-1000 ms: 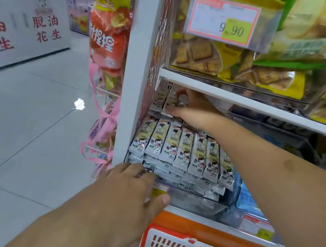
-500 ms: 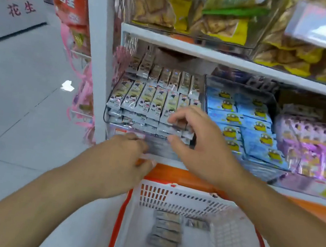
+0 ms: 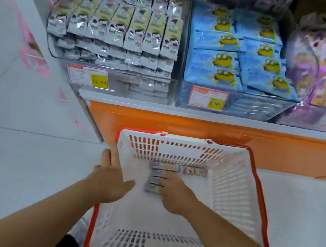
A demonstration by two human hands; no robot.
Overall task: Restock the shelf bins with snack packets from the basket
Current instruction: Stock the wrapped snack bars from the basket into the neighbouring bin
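The step in hand is judged to be the pick-up of further stock. The right hand point(image 3: 176, 196) is lowered into the white basket point(image 3: 237, 196), with its fingers laid over the small stack of snack packets point(image 3: 155, 182) on the basket floor. Whether the fingers have closed round a packet cannot be told, since the hand is blurred and its fingertips are hidden against the stack. One further packet point(image 3: 195, 171) lies just beside the stack, toward the far wall of the basket.

The left hand point(image 3: 111, 181) is placed on the left rim of the basket, with the fingers extended along the rim and the thumb spread toward the inside (no packet is held by it). The basket appears to be steadied by this hand.

The destination is taken to be the left shelf bin point(image 3: 109, 82), a clear container in which packets of the same grey-and-green pattern are stacked in rows. This bin is already filled nearly to its front wall. The neighbouring bin of blue packets point(image 3: 236, 56) is not concerned with this stock.

The next move calls for the following:

1. A firm grip is to be secured on one or more packets of the stack.
2. The packets are to be lifted clear of the basket wall.
3. A remaining gap in the left bin is to be located, as little free room is visible (the upper rear rows seem the likeliest place).

Slippery foil wrappers may slide apart if several are taken at once.
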